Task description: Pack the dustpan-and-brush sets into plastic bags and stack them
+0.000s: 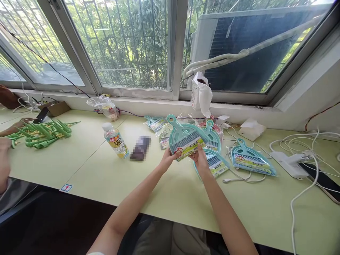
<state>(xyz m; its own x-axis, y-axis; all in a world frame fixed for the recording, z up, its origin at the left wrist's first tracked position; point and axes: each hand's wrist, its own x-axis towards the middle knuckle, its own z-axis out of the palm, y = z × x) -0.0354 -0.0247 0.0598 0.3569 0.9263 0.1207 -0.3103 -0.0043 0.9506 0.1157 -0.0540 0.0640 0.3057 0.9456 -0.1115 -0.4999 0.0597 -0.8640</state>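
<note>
While the left hand [167, 159] and right hand [202, 163] are holding a dustpan [183, 134], its label [189, 145] is showing.
Fingers [199, 148] are grasping opposite sides near its bottom, apparently balancing it.

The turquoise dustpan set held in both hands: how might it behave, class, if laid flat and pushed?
The dustpan set would probably feel stiff, as its pan looks like moulded plastic. Its shiny clear wrapper may make it slippery. Being broad and shallow, it would likely slide rather than roll.
</note>
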